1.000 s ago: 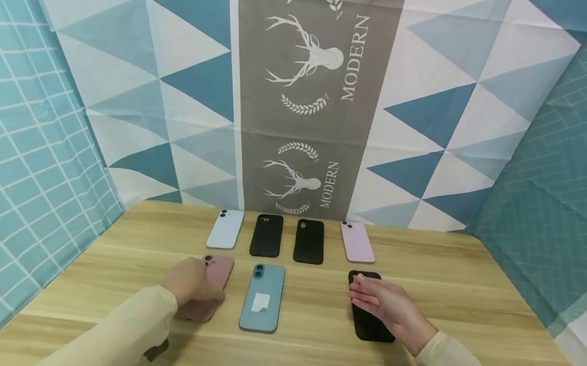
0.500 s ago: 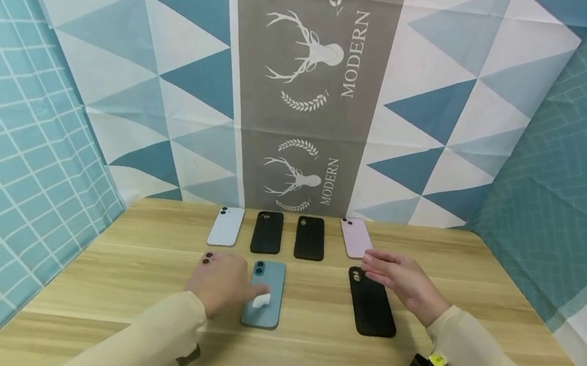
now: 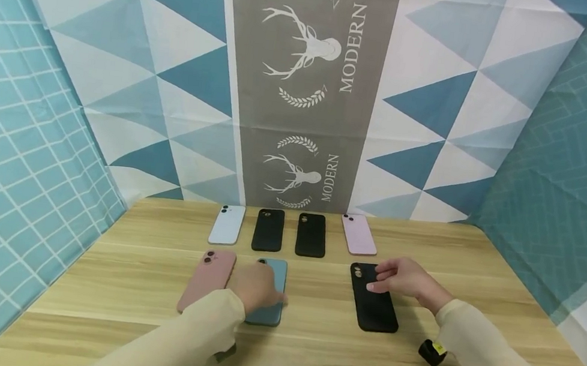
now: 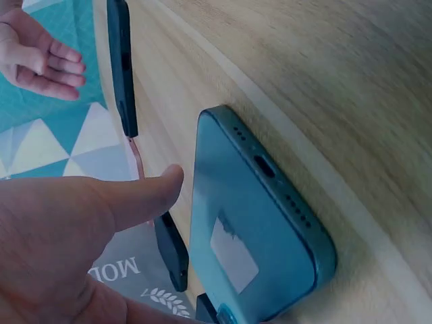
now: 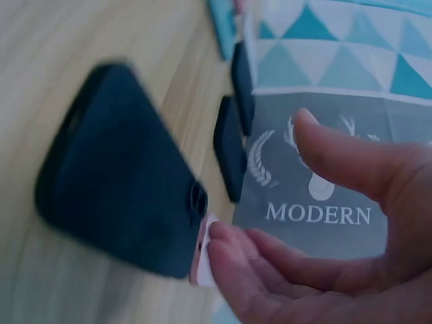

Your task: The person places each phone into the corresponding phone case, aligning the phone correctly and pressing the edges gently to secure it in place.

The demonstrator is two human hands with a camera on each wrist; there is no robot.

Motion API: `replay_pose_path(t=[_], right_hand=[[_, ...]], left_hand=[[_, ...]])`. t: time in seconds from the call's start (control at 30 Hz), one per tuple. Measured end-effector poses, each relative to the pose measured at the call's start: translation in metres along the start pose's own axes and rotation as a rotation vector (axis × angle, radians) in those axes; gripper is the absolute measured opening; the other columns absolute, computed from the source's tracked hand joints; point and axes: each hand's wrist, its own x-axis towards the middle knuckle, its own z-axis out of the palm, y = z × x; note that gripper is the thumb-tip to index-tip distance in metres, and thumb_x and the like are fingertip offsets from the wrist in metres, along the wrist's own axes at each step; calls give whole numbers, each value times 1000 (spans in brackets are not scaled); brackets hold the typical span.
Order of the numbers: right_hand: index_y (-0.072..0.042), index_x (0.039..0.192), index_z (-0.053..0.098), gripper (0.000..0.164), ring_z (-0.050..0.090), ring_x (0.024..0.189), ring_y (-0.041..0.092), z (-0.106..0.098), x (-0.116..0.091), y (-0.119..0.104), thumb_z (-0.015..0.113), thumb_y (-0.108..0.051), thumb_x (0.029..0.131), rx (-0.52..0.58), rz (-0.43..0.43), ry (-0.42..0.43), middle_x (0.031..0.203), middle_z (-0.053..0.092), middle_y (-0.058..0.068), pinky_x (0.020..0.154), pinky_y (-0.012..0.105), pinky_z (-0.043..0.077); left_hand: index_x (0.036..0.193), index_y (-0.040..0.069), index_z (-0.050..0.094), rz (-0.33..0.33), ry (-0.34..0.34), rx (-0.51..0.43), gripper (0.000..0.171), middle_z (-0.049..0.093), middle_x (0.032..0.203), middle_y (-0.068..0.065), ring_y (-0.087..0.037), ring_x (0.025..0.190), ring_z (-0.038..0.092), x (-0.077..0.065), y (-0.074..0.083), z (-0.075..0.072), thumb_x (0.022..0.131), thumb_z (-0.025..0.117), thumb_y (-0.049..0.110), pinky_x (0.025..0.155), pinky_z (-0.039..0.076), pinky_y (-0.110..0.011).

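Observation:
My left hand is over a blue phone, which lies back up on the table with a white label on it. In the left wrist view its thumb stretches out beside the phone's edge, apart from it; the other fingers are mostly hidden. My right hand hovers at the upper right side of a black phone case with a camera cutout. Thumb and fingers stand wide apart in the right wrist view, nothing between them. A pink phone lies left of the blue one, beside the left forearm.
Along the table's back edge lie a white phone, a black case, another black case and a light pink phone. A patterned cloth wall rises right behind them. Wood-grain table stretches in front.
My left hand has moved right, from the pink phone to over the blue phone. The right hand lifted off the black case, shifted right, and its thumb has spread from the fingers.

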Motion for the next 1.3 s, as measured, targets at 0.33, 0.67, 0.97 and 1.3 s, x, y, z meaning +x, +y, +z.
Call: replay_pose_path(t=[0.33,0.67,0.97,1.3], right_hand=[[-8,62,46,50,35,54,14,21,-1,1,82,-41,73,-473,29,98,57,32,-2,53,25,30],[-13,50,46,60,45,55,15,39,4,2,63,-59,84,-680,94,74,52,35,-2,53,25,34],[-8,54,56,62,50,68,22,48,8,0,62,-64,82,-774,73,99,64,55,10,57,29,38],[-1,68,62,51,53,70,23,49,13,-6,75,-49,77,-670,43,119,71,62,14,68,39,47]], left_hand=[[75,2,65,-36,33,42,52,60,74,-5,-15,60,51,5,7,6,76,74,53,51,47,-27],[64,4,59,-48,20,84,42,60,71,-6,-15,57,51,8,9,11,78,68,43,51,48,-27],[58,6,55,-55,27,120,49,55,65,-4,-13,55,48,8,9,15,78,67,50,47,42,-23],[63,5,57,-97,-3,104,54,55,66,-4,-14,57,49,8,6,14,77,67,56,47,39,-23]])
